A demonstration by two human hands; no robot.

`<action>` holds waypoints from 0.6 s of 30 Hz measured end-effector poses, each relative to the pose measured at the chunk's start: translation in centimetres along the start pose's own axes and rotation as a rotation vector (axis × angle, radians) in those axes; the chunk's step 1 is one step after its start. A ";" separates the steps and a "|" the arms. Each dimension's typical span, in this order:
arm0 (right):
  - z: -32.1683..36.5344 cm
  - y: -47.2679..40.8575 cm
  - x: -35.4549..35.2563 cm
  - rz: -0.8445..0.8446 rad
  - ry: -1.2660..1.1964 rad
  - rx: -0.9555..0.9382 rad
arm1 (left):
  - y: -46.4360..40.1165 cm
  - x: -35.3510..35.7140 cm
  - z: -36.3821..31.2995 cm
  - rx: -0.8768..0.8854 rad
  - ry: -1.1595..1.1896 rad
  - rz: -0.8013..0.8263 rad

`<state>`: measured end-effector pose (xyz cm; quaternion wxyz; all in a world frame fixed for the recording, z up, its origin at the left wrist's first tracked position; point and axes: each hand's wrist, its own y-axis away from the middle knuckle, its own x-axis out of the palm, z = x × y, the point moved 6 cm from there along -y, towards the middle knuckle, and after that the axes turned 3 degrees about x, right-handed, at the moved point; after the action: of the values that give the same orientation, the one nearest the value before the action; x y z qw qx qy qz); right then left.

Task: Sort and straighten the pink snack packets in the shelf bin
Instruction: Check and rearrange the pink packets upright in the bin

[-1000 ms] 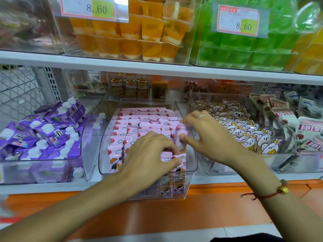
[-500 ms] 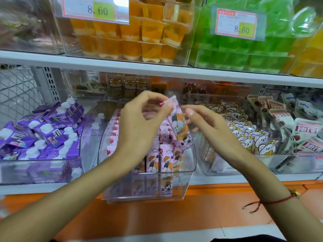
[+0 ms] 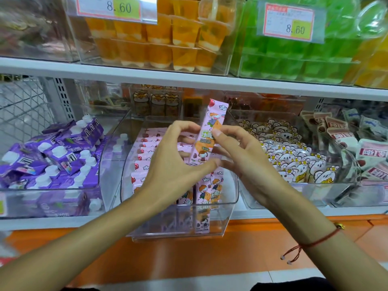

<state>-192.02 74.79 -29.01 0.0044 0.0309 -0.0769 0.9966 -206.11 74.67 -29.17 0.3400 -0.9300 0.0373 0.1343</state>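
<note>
1. pink is the colour of the single snack packet (image 3: 206,131) that is held upright, tilted a little to the right, above the clear shelf bin (image 3: 231,198).
2. the packet is pinched by the left hand (image 3: 170,164): its lower end is pressed by the thumb from below, and its left edge is met by the curled fingers higher up.
3. the packet is also pinched by the right hand (image 3: 249,160); the right thumb (image 3: 217,133) is laid across the printed face at mid-height, and the other right fingers are curled behind and below it.
4. the fingers of both hands are thus closed on the same packet, one hand on each side of it, with the top of the packet left free above all the fingertips.
5. below and behind the fingers, the remaining pink packets (image 3: 147,156) are seen in the bin, stacked in rows along the left side.
6. under the heels of the hands, a few packets (image 3: 210,190) are stood upright against the bin's front wall.
7. to the left of the left-hand fingers, purple capped pouches (image 3: 54,160) are piled in a neighbouring clear bin.
8. to the right of the right-hand fingers, bear-print packets (image 3: 294,160) are held in another clear bin.
9. above the fingertips, orange jelly cups (image 3: 159,38) and green jelly cups (image 3: 294,59) are shelved, each with a price tag (image 3: 290,22) marked 8.60.
10. a red string bracelet (image 3: 315,242) is worn on the right wrist.
</note>
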 end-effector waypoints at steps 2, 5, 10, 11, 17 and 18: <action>0.1 0.0 0.1 0.011 0.003 -0.001 | -0.2 -0.4 0.2 0.016 -0.030 -0.022; 0.3 -0.1 -0.2 0.051 0.046 -0.011 | -0.6 -0.3 0.6 0.023 0.014 0.056; 1.6 0.6 0.3 0.029 0.229 -0.234 | -0.6 0.8 1.2 0.015 0.087 0.190; 1.8 0.8 0.2 -0.015 0.262 -0.292 | -0.5 0.9 1.3 0.007 0.095 0.189; 1.7 0.7 -0.5 -0.077 0.233 -0.207 | -0.7 0.6 0.8 -0.114 0.141 0.172; 1.3 0.5 -0.7 -0.074 0.207 -0.139 | -0.7 0.7 0.9 -0.206 0.211 0.194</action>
<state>-191.21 74.04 -27.82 0.0511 -0.0695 -0.1438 0.9858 -205.56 75.80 -29.57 0.2227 -0.9609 0.1484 0.0713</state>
